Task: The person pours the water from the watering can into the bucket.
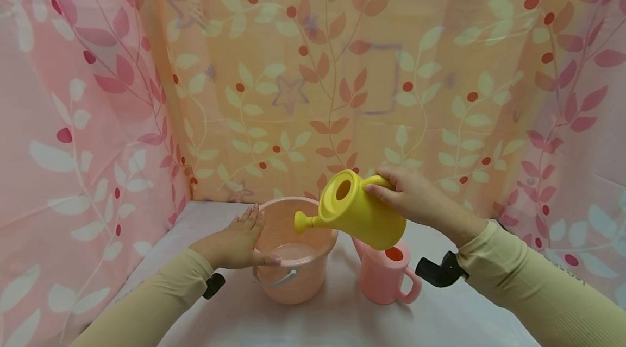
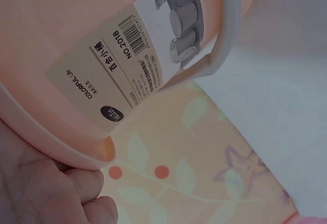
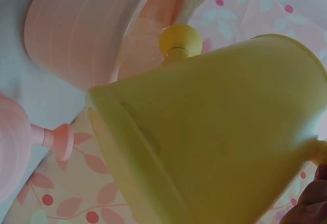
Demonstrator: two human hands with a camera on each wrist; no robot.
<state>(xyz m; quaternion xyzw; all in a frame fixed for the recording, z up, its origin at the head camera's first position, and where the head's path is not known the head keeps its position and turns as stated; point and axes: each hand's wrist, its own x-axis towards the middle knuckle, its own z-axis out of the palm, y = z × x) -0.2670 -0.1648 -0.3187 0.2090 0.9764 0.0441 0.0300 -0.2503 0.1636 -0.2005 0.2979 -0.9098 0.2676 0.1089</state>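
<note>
My right hand (image 1: 415, 192) grips the handle of a yellow watering can (image 1: 362, 216), held up with its spout tilted left over a peach plastic bucket (image 1: 303, 282). In the right wrist view, the body of the can fills most of the picture, and its round spout head overlaps the bucket's mouth. My left hand (image 1: 237, 241) rests on the bucket's left rim, fingers straight and thumb along the near edge. The left wrist view shows the bucket's printed label (image 2: 102, 76) and its grey handle (image 2: 230, 25) hanging down. No stream shows at the spout.
A pink watering can (image 1: 381, 282) stands upright on the white table (image 1: 342, 325), right of the bucket and just below the yellow one. Leaf-patterned curtains (image 1: 313, 64) enclose the table at the back and both sides.
</note>
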